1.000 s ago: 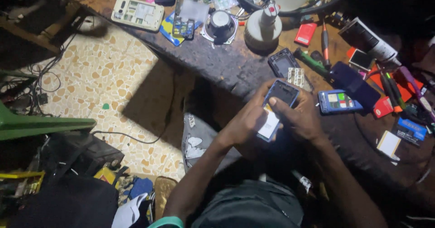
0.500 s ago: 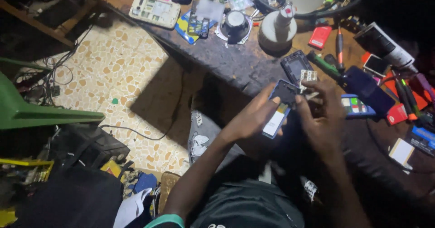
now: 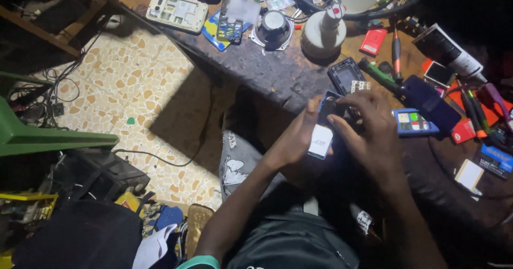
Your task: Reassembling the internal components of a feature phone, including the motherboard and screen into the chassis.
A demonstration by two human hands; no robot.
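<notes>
A dark, crowded counter (image 3: 278, 71) is seen above a tiled floor (image 3: 133, 92), and it is covered with phone parts and tools. Just in front of its edge, over the lap, a small opened phone (image 3: 327, 120) is held between both hands. The left hand (image 3: 296, 140) is closed around the lower end of the phone, where a white battery (image 3: 320, 140) is seen. The right hand (image 3: 368, 132) is curled over the upper end, with its fingertips (image 3: 342, 123) pressed on the dark inside.

The phone is kept in the air, not rested on the counter, so it could probably be dropped to the floor if one hand is loosened. The battery could also be pushed out by too much force. Another open phone (image 3: 346, 76) lies just beside.
</notes>
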